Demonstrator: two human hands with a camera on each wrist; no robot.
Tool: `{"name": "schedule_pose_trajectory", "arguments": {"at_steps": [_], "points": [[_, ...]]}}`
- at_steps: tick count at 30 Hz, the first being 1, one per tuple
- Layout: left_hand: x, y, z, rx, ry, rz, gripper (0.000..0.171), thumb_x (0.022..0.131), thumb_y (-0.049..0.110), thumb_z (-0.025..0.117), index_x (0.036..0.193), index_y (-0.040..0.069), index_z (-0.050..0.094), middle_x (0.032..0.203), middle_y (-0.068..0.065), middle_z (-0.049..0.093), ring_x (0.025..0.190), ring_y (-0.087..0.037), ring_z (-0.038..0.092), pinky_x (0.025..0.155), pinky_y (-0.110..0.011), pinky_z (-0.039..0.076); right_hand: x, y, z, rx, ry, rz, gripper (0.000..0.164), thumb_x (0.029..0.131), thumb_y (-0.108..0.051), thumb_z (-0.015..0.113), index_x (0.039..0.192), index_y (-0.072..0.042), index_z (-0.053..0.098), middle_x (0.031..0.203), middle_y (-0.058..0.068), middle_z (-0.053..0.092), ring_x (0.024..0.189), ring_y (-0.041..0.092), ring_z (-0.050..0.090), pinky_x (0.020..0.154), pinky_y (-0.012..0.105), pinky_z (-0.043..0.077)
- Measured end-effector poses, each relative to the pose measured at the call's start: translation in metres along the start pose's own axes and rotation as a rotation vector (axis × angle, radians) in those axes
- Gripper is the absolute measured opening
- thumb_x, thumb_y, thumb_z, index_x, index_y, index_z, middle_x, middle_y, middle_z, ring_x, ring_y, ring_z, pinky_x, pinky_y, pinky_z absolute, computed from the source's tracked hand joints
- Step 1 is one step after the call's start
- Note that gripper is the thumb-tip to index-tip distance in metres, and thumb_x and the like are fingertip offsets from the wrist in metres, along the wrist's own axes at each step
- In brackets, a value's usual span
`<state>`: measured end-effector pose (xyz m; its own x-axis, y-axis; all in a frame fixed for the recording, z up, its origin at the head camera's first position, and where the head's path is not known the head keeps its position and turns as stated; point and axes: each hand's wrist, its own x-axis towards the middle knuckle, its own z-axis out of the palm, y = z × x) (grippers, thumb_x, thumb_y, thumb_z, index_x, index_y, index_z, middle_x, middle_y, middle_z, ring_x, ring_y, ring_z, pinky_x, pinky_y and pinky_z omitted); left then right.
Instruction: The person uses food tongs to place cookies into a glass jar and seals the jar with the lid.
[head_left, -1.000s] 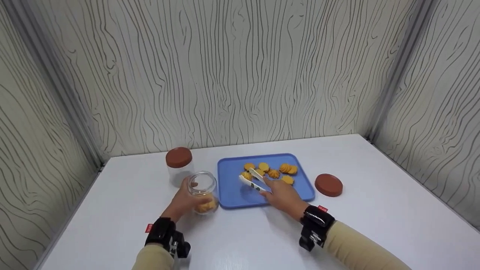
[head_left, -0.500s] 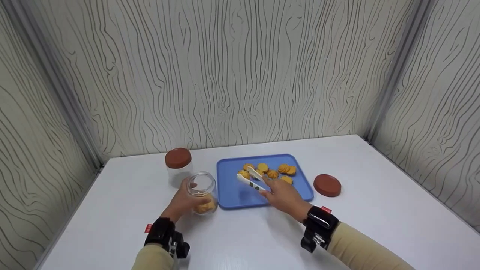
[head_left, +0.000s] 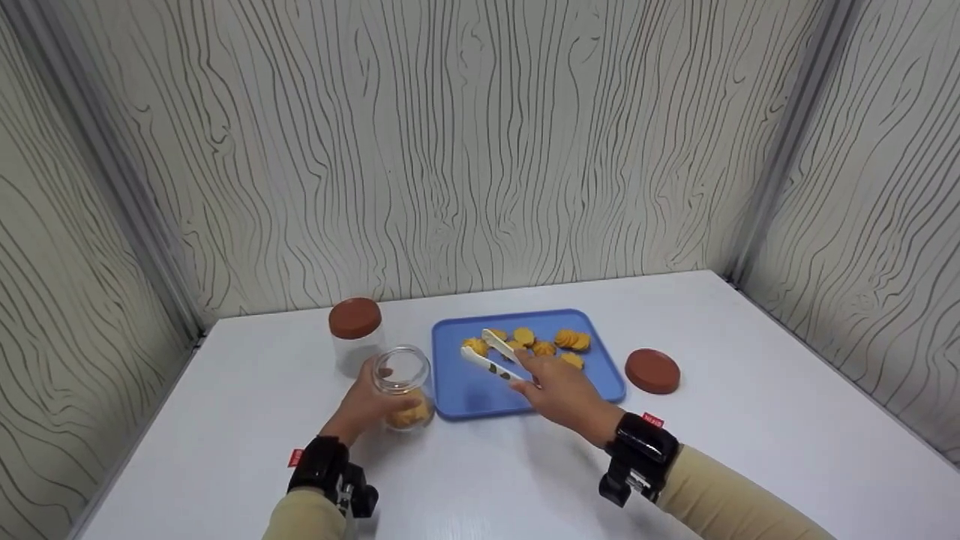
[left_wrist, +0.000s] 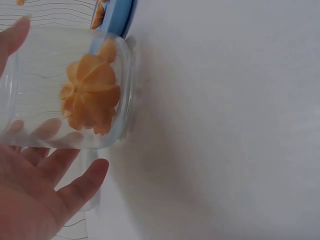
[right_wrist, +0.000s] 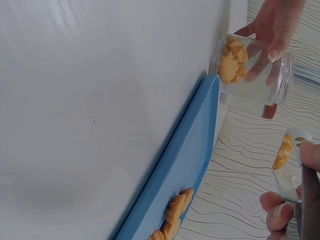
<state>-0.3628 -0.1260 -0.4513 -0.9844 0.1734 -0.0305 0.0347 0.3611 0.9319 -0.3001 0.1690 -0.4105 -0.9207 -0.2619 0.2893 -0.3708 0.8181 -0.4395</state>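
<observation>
My left hand grips an open glass jar that stands left of the blue tray. Swirled cookies lie at the bottom of this jar. My right hand holds white tongs with a leaf pattern. Between the tong tips is one cookie, lifted over the tray's left part in the head view. Several more cookies lie on the tray's far and right side.
A second jar with a brown-red lid stands behind my left hand. Right of the tray, a loose brown-red lid lies on the white table. A wood-patterned wall closes off the back.
My right hand has moved the tongs and the pinched cookie a little to the left, toward the open jar. The left hand keeps its hold on the jar.
</observation>
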Motion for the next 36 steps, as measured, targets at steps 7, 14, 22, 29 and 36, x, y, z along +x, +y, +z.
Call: {"name": "schedule_pose_trajectory", "arguments": {"at_steps": [7,14,22,29,36], "points": [[-0.002,0.002,0.001,-0.007,0.004,-0.003,0.103,0.070,0.020,0.087,0.148,-0.001,0.022,0.144,-0.027,0.039,0.132,-0.040,0.038,0.111,-0.054,0.027,-0.001,-0.007,-0.002,0.018,0.004,-0.029,0.051,0.094,-0.024,0.064,0.136,0.003,0.052,0.076,-0.001,0.051,0.066,0.013,0.044,0.053,0.025,0.039],[-0.003,0.003,0.000,0.020,-0.002,-0.022,0.093,0.073,0.021,0.085,0.142,-0.002,0.027,0.143,-0.026,0.040,0.130,-0.041,0.040,0.108,-0.055,0.031,-0.002,-0.010,-0.002,0.008,0.032,-0.108,0.050,0.094,-0.022,0.064,0.135,0.006,0.052,0.073,-0.003,0.047,0.064,0.012,0.042,0.054,0.025,0.037],[-0.002,0.003,0.001,0.023,-0.012,-0.061,0.102,0.073,0.026,0.086,0.148,0.003,0.021,0.145,-0.023,0.039,0.132,-0.038,0.039,0.109,-0.055,0.029,0.001,-0.018,-0.003,0.008,0.027,-0.118,0.051,0.095,-0.023,0.063,0.136,0.005,0.052,0.075,-0.002,0.050,0.065,0.012,0.045,0.053,0.025,0.038],[-0.001,0.003,0.000,0.034,-0.013,-0.070,0.105,0.072,0.030,0.087,0.149,0.005,0.021,0.145,-0.022,0.040,0.131,-0.038,0.039,0.108,-0.056,0.030,0.003,-0.026,-0.002,-0.003,0.013,-0.162,0.052,0.096,-0.026,0.061,0.138,0.003,0.050,0.074,-0.004,0.046,0.065,0.012,0.043,0.055,0.025,0.038],[0.000,0.002,0.001,0.025,-0.016,-0.067,0.104,0.071,0.028,0.087,0.148,0.005,0.022,0.144,-0.022,0.041,0.131,-0.039,0.039,0.108,-0.056,0.030,0.005,-0.031,0.001,0.001,0.002,-0.199,0.051,0.097,-0.025,0.060,0.138,0.003,0.050,0.072,-0.005,0.045,0.063,0.009,0.041,0.054,0.023,0.038]]}}
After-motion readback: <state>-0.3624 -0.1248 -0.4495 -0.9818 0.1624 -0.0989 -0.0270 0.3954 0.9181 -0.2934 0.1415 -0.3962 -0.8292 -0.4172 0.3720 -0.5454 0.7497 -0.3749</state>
